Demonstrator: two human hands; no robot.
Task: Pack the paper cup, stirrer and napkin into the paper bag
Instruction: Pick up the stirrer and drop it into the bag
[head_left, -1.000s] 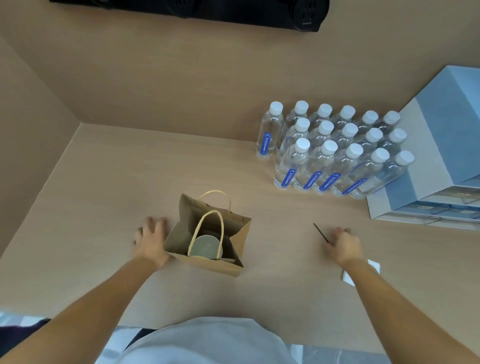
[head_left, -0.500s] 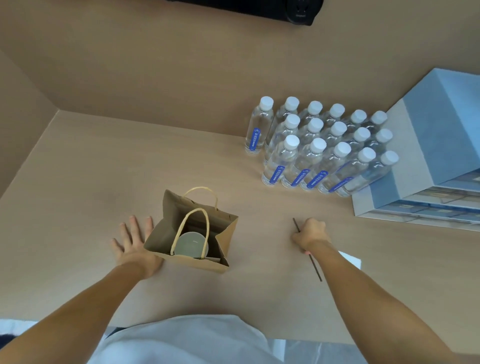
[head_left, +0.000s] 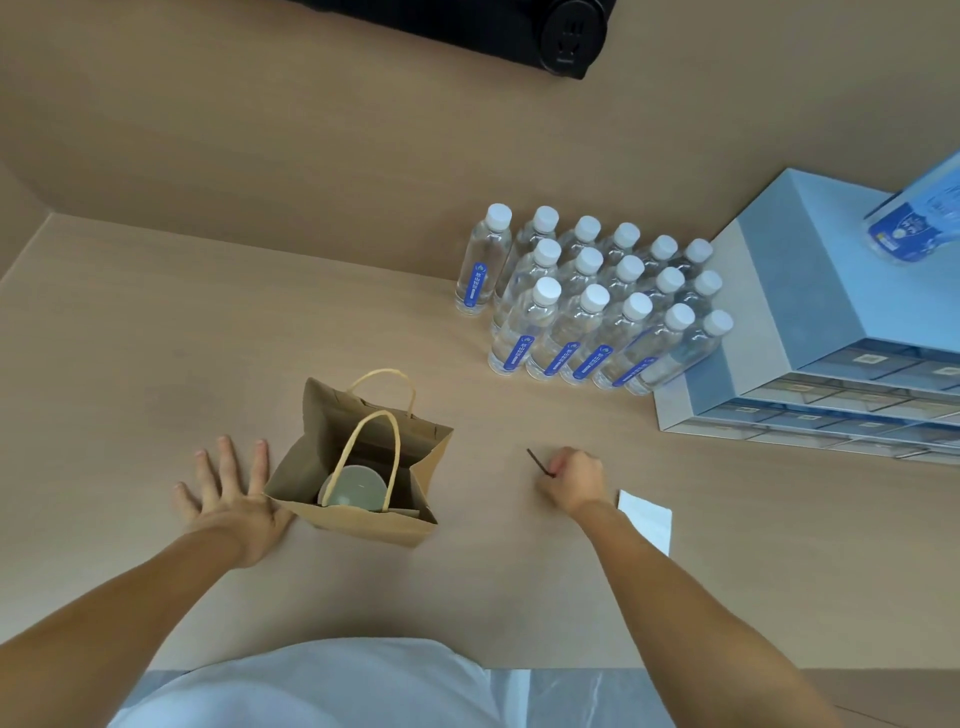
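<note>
Right hand (head_left: 571, 480) pinches the dark stirrer (head_left: 540, 461), whose tip pokes out to its left; half a second ago more of it trailed behind the fist. Just right of the wrist lies the napkin (head_left: 647, 517) on the tabletop (head_left: 156, 364). Left hand (head_left: 228, 499) lies flat, fingers spread, against the paper bag (head_left: 358, 522), which holds the paper cup (head_left: 356, 488).

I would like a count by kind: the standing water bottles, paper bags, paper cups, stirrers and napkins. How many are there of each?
Water bottles: 16
Paper bag: 1
Paper cup: 1
Stirrer: 1
Napkin: 1
Total: 20
</note>
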